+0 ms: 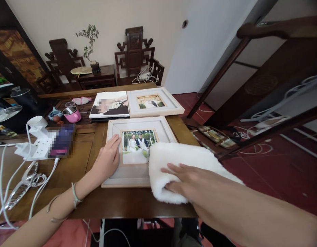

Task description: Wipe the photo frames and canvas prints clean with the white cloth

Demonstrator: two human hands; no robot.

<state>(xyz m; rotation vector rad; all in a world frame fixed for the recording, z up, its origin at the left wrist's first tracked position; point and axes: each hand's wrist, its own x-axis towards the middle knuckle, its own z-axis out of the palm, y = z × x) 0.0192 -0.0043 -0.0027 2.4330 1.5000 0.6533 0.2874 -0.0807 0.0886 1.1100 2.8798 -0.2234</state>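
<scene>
A light wooden picture frame [137, 182] with a grey mat and a photo of two people lies flat on the brown wooden table [101, 202]. Fingers laid over its left border, my left hand [109, 156] grips the frame from the side; its thumb is hidden. My right hand [184, 180] is closed on a thick, fluffy white towel [179, 152], folded into a loose roll. The towel covers the frame's lower right part and touches the photo's edge. Some of my right fingers are tucked into the towel's fold.
Another picture frame [173, 109] and a white-edged photo panel [112, 97] lie behind. To the left are a power strip [40, 147] with cables, a pink cup [73, 115] and a dark kettle [21, 99]. A wooden chair [225, 68] stands right of the table.
</scene>
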